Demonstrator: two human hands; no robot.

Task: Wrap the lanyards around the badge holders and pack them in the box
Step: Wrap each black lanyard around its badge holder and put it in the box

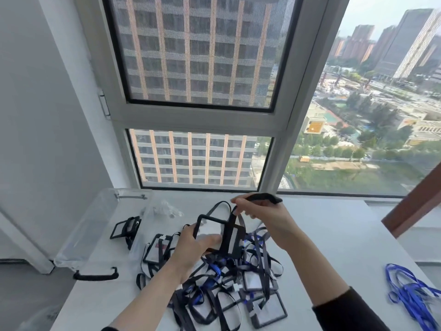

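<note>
Grip is closed on both sides. My left grip (193,249) curls round the lower left corner of a black-framed badge holder (211,226), thumb laid across its clear face, and holds it tilted in the air above the worktop (334,235). My right grip (265,220) is just above and to the right of the holder, thumb and fingertips pinching its black lanyard (262,197). The free end of the strap lies over the back of that hand. From the pinch the strap drops to the holder and crosses its face as 1 dark upright band, while a loop of it stands up behind the top edge. Right under my hands, touching nothing I hold, lies a tangled pile (250,290) of more badge holders with black and blue straps, spread over the middle of the worktop. To the left, at the worktop's edge, sits the clear plastic box (95,218), with a black clasp (95,274) on its near side. 1 black holder with its strap wound round it (125,229) lies inside, near the far end. A crumpled clear bag (167,209) lies just beyond the box's right wall. Well apart on the right, near that edge of the worktop, is a loose bunch of blue lanyards (410,297). Beyond the worktop a large window (198,115) looks out on tower blocks.
</note>
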